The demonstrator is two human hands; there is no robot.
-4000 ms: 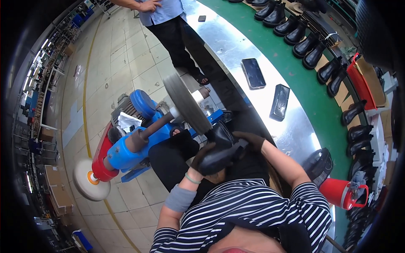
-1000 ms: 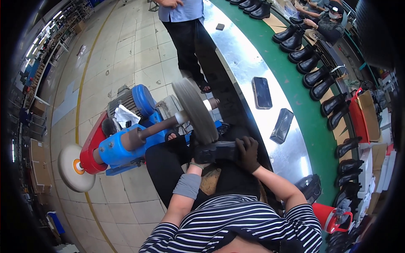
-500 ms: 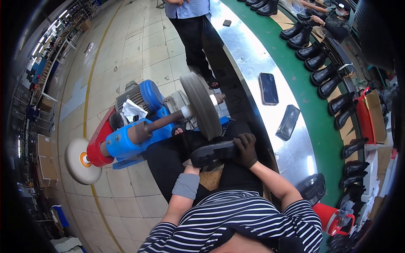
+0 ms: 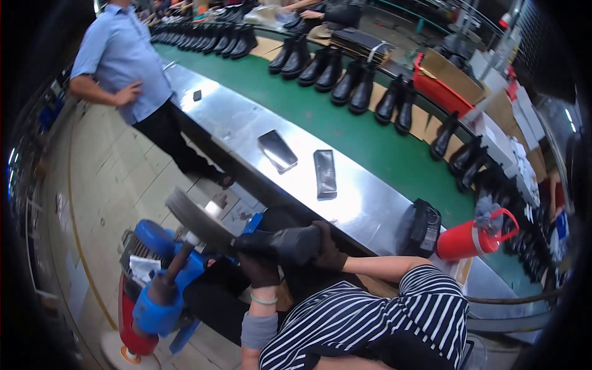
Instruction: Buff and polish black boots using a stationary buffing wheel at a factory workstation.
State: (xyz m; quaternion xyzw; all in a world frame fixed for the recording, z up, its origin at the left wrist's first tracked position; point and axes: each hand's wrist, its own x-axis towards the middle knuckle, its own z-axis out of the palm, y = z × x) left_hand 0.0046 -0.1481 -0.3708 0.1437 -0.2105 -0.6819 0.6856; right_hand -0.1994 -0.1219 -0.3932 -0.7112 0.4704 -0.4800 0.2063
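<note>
A black boot (image 4: 285, 245) lies crosswise in front of me, gripped at both ends. My left hand (image 4: 259, 271), in a dark glove, is closed under its left end, and the boot hides most of those fingers. Also gloved, my right hand (image 4: 331, 248) wraps around the right end. Just left of the boot is the rim of a grey buffing wheel (image 4: 200, 219); whether they touch I cannot tell. The wheel sits on the shaft of a blue and red machine (image 4: 157, 308).
A metal-topped bench (image 4: 246, 132) runs diagonally ahead, bearing a phone (image 4: 277, 151) and a dark rectangular case (image 4: 325, 174). Beyond lies a green surface (image 4: 370, 148) with rows of black boots (image 4: 351, 86). A red jug (image 4: 465, 240) stands at right. A person in a blue shirt (image 4: 126, 58) stands at far left.
My view has swung to the right, bringing more of the bench and boot rows into sight. The boot has turned in my hands, its sole less visible now. Both hands keep hold of it.
</note>
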